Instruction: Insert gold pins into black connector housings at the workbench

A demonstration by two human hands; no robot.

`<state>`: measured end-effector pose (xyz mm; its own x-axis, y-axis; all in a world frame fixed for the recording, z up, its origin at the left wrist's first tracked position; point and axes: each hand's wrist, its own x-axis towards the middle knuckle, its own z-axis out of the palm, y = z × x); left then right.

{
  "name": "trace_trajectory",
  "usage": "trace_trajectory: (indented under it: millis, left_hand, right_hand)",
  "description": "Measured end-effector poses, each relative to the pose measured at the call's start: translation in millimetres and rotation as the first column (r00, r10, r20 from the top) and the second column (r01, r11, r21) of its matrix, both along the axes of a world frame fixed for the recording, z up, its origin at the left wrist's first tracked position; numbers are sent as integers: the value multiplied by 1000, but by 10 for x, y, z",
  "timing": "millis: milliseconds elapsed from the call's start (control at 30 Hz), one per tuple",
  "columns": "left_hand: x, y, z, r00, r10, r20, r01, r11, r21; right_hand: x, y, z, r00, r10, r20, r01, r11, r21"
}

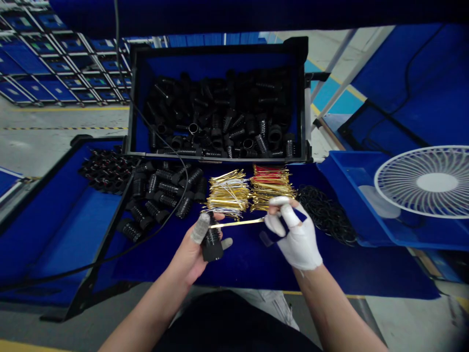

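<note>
The left hand (190, 254) sits low at centre, curled closed around a black threaded fitting (212, 246), which stands upright in its fingers. A gray finger cot (200, 228) covers one raised finger. The right hand (293, 234), in a white glove (304, 249), is nearly closed, pinching the right end of a thin gold strip (238, 223). The strip runs level between the hands, and its left end reaches the top of the fitting.

Just above the hands, on the blue worktop (366, 274), lie a bundle of gold-and-white strips (227, 194) and, to its right, a bundle of gold strips with red ends (270, 186). The right hand's fingertips nearly touch the second bundle. Loose black fittings (161, 193) lie in a cluster left of the bundles, and a heap of thin black rings (326, 214) lies to the right.

A black crate (216, 159) full of more fittings stands at upper centre, with a black cable (183, 181) draped across its front corner. A blue tray (351, 166) holding a white fan (427, 182) sits at the right edge.
</note>
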<state>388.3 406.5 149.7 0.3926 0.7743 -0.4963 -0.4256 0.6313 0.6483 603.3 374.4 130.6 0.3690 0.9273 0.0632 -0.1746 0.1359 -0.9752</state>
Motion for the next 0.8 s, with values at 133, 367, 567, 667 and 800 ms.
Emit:
trace_trajectory:
  millis: [133, 367, 567, 667, 800]
  left_hand:
    - [43, 3, -77, 995, -82, 50, 85, 994, -70]
    - [142, -165, -261, 889, -444, 116, 457, 877, -145]
    - [200, -245, -224, 972, -216, 94, 222, 973, -57]
    - [250, -238, -190, 969, -238, 70, 240, 970, -28]
    - [261, -237, -188, 966, -256, -24, 256, 966, 35]
  right_hand:
    - [80, -17, 67, 910, 170, 379, -185, 983, 2]
    - [-146, -119, 76, 776, 294, 559, -484, 845, 227]
    - [-225, -216, -46, 866, 79, 494, -156, 981, 118]
    - [-221, -276, -32, 777, 65, 626, -151, 985, 85]
    - [-160, -320, 11, 722, 133, 679, -197, 980, 16]
